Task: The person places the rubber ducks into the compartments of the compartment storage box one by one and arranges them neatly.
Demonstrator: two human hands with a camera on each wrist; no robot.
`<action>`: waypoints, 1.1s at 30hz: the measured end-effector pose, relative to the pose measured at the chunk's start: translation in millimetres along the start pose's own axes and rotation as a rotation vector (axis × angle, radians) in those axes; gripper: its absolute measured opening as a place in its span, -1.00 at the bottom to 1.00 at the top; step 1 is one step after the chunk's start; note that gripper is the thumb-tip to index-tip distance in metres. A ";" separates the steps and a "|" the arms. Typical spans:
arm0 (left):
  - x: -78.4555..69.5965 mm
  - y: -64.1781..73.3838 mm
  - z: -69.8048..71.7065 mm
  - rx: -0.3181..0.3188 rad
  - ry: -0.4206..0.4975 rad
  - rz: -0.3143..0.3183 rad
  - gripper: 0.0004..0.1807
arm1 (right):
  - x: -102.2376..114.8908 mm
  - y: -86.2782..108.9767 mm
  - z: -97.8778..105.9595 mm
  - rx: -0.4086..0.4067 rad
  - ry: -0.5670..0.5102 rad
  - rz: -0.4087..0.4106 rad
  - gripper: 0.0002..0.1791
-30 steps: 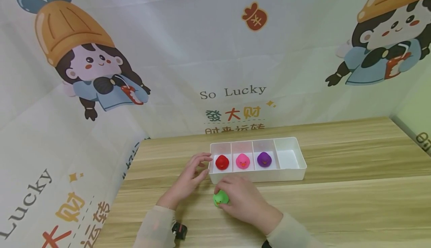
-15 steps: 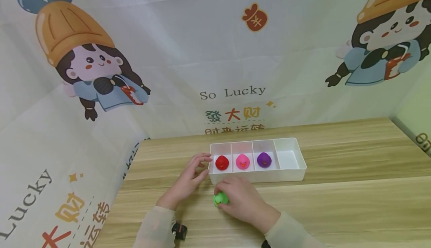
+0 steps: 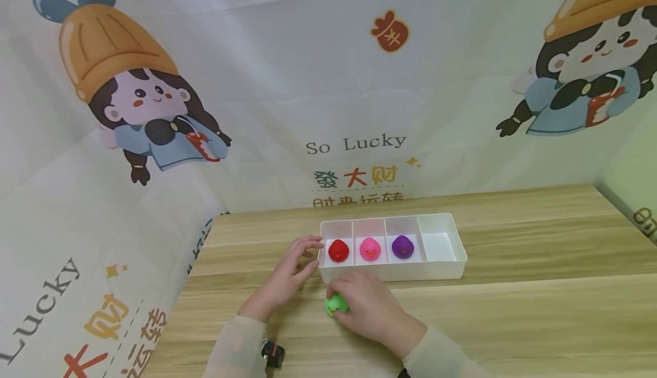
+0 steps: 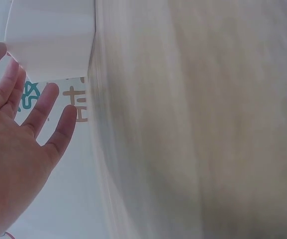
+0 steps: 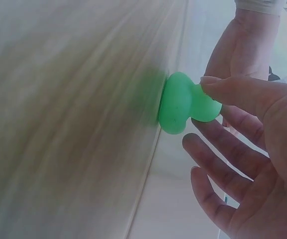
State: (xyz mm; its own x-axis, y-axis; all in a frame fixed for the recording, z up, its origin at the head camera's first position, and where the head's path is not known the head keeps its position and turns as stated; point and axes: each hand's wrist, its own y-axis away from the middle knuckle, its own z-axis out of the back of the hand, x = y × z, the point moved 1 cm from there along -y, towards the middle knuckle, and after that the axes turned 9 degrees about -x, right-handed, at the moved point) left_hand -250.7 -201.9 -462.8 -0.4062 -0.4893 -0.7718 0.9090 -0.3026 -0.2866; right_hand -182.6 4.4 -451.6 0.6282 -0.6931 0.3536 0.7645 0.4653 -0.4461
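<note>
A green rubber duck sits on the wooden table in front of the box. My right hand pinches its head between thumb and fingers; in the right wrist view the duck's base is against the tabletop. The white four-part box holds a red duck, a pink duck and a purple duck, one per compartment from the left; the rightmost compartment is bare. My left hand rests its fingertips at the box's left end, fingers spread in the left wrist view.
A printed white cloth hangs behind the table and along its left side. A small black device is at the left sleeve.
Both hands and the ducks stay put. The head view has tilted slightly, so the scene sits a little lower in the picture.
</note>
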 end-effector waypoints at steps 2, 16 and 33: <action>0.6 0.4 0.2 0.000 -0.006 0.001 -0.64 | -0.1 -0.1 -0.4 0.003 -0.007 -0.004 -0.77; -1.3 1.6 1.7 -0.007 -0.002 -0.025 -0.64 | -1.4 2.3 5.3 -0.020 -0.020 -0.006 -0.75; -3.0 3.3 1.6 0.008 0.018 -0.010 -0.64 | -1.6 8.7 22.6 -0.071 -0.036 -0.010 -0.72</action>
State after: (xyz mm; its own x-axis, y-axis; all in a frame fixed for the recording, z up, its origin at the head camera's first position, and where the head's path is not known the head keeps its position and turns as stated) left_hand -246.6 -202.7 -460.5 -0.4130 -0.4713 -0.7793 0.9043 -0.3138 -0.2895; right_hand -173.7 22.0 -437.4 0.6260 -0.6770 0.3871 0.7597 0.4173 -0.4987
